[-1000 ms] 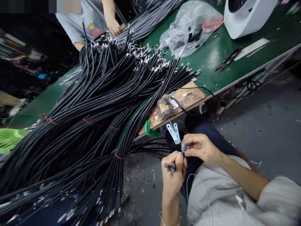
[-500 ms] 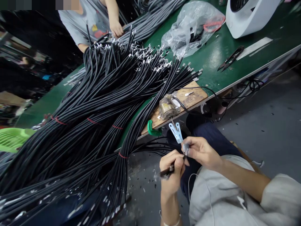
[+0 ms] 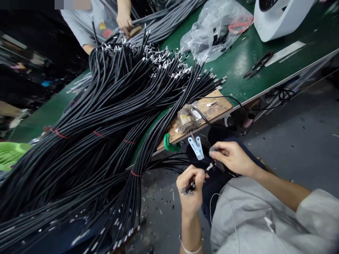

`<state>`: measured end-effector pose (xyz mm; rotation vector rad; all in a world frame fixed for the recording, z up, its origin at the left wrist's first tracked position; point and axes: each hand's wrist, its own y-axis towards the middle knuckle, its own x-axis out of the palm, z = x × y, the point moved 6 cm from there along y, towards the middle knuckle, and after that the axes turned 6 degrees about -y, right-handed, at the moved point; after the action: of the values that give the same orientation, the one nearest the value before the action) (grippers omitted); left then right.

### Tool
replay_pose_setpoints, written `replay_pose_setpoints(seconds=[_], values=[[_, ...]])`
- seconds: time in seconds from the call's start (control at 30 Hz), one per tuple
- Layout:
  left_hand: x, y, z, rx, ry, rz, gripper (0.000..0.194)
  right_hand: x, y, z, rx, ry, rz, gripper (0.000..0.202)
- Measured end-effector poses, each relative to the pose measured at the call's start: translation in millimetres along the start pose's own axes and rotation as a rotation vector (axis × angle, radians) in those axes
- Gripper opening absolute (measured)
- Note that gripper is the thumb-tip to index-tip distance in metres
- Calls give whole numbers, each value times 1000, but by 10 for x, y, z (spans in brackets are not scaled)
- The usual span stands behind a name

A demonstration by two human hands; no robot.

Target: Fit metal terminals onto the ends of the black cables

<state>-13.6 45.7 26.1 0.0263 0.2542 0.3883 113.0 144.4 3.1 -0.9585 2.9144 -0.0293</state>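
Observation:
My left hand (image 3: 190, 187) is closed around a dark cable, whose stripped, pale end (image 3: 210, 166) pokes out past the thumb. Just above and to the right, my right hand (image 3: 235, 158) has its thumb and fingers pinched together. Something grey sits at those fingertips, too small to name. A gap separates the two hands. Beyond them, a light blue clip (image 3: 196, 148) hangs on the shaft of a small tape-wrapped motor (image 3: 186, 119). The motor rests on a wooden board (image 3: 212, 104) held at the table edge by a green clamp (image 3: 171, 144).
Bundles of black cables (image 3: 113, 102) with red ties cover the left of the green table (image 3: 238, 67). Snips (image 3: 258, 65), a clear plastic bag (image 3: 209, 31) and a white appliance (image 3: 280, 21) lie to the right. A co-worker's hand (image 3: 125, 23) works at the back.
My right hand has moved up and away from my left, uncovering the pale cable end. My left hand has shifted slightly. The co-worker's hand now holds something brownish.

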Motion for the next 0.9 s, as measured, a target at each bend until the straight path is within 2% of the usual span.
replay_pose_setpoints(seconds=[0.13,0.2,0.27,0.37,0.5,0.67,0.77,0.9], values=[[13,-5,-13,-56,-6,13,39,102,-109,-124,-284,58,31,12],[26,9,5,-54,-4,-29,43,121,-141,-153,-358,100,59,13],[44,29,43,-2,-29,-101,43,195,-123,-97,-276,294,-62,20],[41,53,89,104,-76,-149,30,321,-83,19,-42,576,-264,26],[-2,61,63,123,-41,-52,15,297,76,81,105,529,-202,23],[-55,25,171,234,-23,41,10,159,437,-31,85,365,-2,39],[-117,30,241,313,-36,127,9,209,570,-114,74,337,-56,47],[-126,94,242,313,-36,187,8,370,577,-115,140,610,-170,51]])
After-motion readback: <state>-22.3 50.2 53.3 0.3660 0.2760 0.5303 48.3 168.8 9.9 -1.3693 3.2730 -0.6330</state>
